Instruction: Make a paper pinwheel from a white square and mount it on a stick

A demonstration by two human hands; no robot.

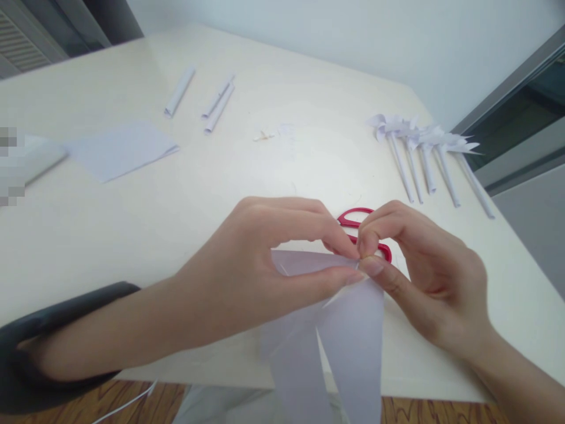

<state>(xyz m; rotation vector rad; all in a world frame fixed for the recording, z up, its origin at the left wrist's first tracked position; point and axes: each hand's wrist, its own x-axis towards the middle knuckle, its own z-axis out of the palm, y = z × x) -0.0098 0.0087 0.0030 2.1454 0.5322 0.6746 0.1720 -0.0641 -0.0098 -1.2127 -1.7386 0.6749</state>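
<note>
A white sheet of paper point(353, 341) with slits cut into it hangs from my fingers over the table's near edge. My left hand point(282, 259) pinches its upper edge between thumb and fingers. Right beside those fingertips, my right hand point(424, 277) pinches the same edge, thumb against forefinger. The fingertips of both hands nearly meet and hide the paper between them. Just behind my right hand lies a pair of scissors point(355, 216) with red handles; its blades are mostly hidden.
Several white paper pinwheels point(424, 132) on rolled paper sticks lie in a row at the right. Three rolled paper tubes point(180, 91) rest at the back left, near a folded paper sheet point(123, 150). Small scraps point(265, 136) lie mid-table. A white cable point(126, 405) runs below the table point(198, 235).
</note>
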